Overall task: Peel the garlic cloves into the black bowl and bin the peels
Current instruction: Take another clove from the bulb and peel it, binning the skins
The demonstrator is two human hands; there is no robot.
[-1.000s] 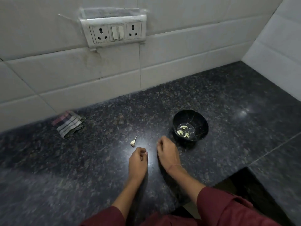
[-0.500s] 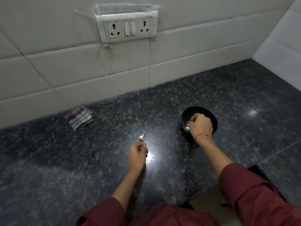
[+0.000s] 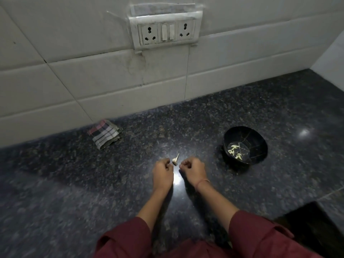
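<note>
Garlic clove (image 3: pixel 175 160) on granite counter (image 3: pixel 74 183), between my fingertips for pickup | left hand (image 3: pixel 162 173) fisted, contents cannot tell | right hand (image 3: pixel 193 170) curled, apparently empty | black bowl (image 3: pixel 258 144) beyond-right, within drop reach.

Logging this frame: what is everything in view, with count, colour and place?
garlic clove: one, pale, unpeeled, between the two hands' fingertips
black bowl: one, black, on the counter right of the hands
peeled cloves: several, pale yellow-green, in the bowl's bottom
cloth: one, checked grey, white and red, folded by the wall, left
socket panel: one, white, on the wall
wall: white tiles
counter: dark speckled stone
sleeves: two, maroon, bottom edge
wrist thread: one, reddish, right wrist
left hand: fingers curled, left of the clove
right hand: fingers curled, right of the clove
</note>
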